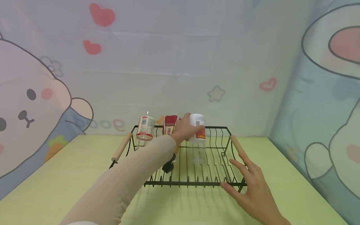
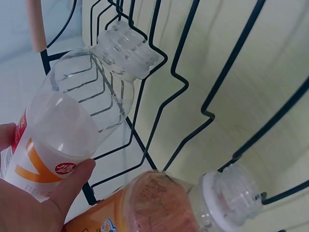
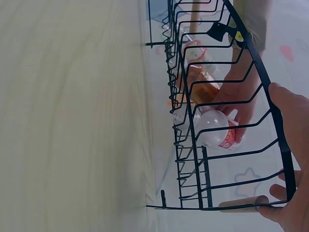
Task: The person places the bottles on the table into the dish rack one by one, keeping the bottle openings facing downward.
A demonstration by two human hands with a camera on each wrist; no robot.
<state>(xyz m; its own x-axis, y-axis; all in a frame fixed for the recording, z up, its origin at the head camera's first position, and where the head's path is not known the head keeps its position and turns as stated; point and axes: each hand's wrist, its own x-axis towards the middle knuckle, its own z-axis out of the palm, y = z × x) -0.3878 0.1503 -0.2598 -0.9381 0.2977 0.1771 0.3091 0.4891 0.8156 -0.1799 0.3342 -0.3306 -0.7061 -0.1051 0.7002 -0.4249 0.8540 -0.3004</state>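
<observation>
My left hand grips a clear plastic bottle with a white, red and orange label, around its labelled part. The bottle is upside down, its neck down in the black wire dish rack; in the left wrist view its capless mouth is against the wires. Beside it leans a bottle with an orange label and brownish body, also neck down. My right hand is at the rack's front right corner, fingers spread, thumb by the front rail and a fingertip near the wooden handle.
Another upturned bottle with a cream and red label stands at the rack's back left. A second wooden handle is on the left side. A black wrist camera hangs under the left forearm. The yellow-green tabletop meets a cartoon-printed cloth backdrop.
</observation>
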